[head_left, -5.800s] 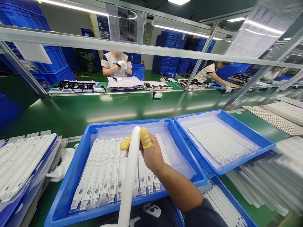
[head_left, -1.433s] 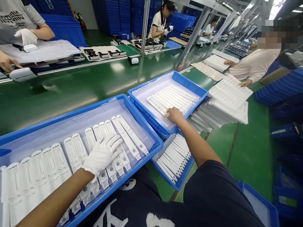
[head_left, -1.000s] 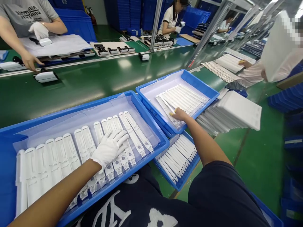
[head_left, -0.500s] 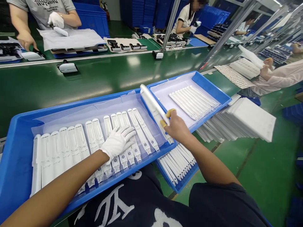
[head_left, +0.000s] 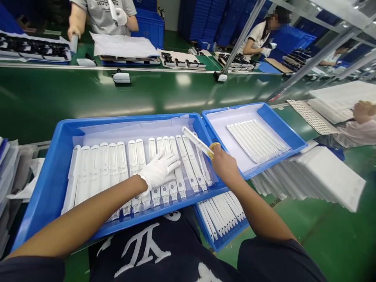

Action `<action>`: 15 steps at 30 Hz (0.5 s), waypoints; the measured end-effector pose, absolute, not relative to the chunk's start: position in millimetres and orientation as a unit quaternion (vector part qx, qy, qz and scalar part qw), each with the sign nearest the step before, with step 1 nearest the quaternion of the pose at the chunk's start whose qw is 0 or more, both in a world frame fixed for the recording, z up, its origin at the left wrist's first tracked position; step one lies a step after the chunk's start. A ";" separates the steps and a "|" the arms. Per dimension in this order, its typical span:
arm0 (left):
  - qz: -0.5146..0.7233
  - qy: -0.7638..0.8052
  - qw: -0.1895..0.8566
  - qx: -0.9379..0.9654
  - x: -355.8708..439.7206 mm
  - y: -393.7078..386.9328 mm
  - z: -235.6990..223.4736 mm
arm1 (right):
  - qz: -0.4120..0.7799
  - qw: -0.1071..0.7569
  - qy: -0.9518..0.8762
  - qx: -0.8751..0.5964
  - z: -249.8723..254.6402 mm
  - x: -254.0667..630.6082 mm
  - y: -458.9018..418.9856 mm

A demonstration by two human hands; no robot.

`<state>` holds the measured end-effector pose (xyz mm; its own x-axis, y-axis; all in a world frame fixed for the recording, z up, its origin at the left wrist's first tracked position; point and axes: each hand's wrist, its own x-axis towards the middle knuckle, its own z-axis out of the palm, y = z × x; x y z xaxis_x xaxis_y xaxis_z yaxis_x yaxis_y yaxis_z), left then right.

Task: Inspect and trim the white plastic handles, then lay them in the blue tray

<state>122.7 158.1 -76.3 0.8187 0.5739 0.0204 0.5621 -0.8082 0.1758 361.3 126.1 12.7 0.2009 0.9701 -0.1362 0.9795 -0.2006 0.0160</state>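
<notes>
Several stacked blue-edged trays [head_left: 5,156] sit at the far left, at 9 o'clock, with a crumpled white cloth [head_left: 28,172] beside them. Next comes a large blue tray [head_left: 55,184], lined with clear plastic film and filled with a row of long white plastic strips [head_left: 117,164] laid side by side. The left hand [head_left: 158,170], in a white cotton glove, lies open and flat on those strips with its fingers spread, holding nothing. Just to its right, the bare right hand [head_left: 226,161] pinches a slim white rod [head_left: 196,141] in a narrow grip, between fingertips capped in yellow finger cots [head_left: 214,145]. The rod sits above the large tray's right end, its tip pointing to 10 o'clock. Below that wrist, at 6 o'clock, a small blue tray [head_left: 223,244] holds white bars [head_left: 220,215]. Further right, a second blue tray [head_left: 282,127] carries thin white strips [head_left: 257,135] on a white liner, and a stack of white sheets [head_left: 331,176] lies at 4 o'clock. At 2 o'clock, a co-worker's hand [head_left: 362,111] rests by a perforated white sheet [head_left: 311,115]. Two more co-workers [head_left: 102,11] [head_left: 255,43] stand beyond the green worktop [head_left: 88,84], at 11 and 1 o'clock.
</notes>
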 end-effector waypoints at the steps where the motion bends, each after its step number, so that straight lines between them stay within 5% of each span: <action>1: 0.035 0.299 0.086 0.950 114.9 154.8 -70.6 | -0.042 0.042 0.641 0.765 15.8 358.6 130.8; 7: 0.052 0.307 0.151 0.938 37.0 110.0 -35.1 | -0.090 -0.001 0.753 0.652 14.1 314.0 192.6; 15: 0.206 0.575 0.174 0.773 -87.2 40.1 -26.7 | -0.115 -0.019 0.803 0.585 -24.7 261.4 292.5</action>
<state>-87.2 40.1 -26.7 0.2550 0.9597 0.1179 0.8167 -0.2791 0.5051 261.4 292.5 -24.7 -0.3145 0.9435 -0.1039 0.9349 0.2889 -0.2061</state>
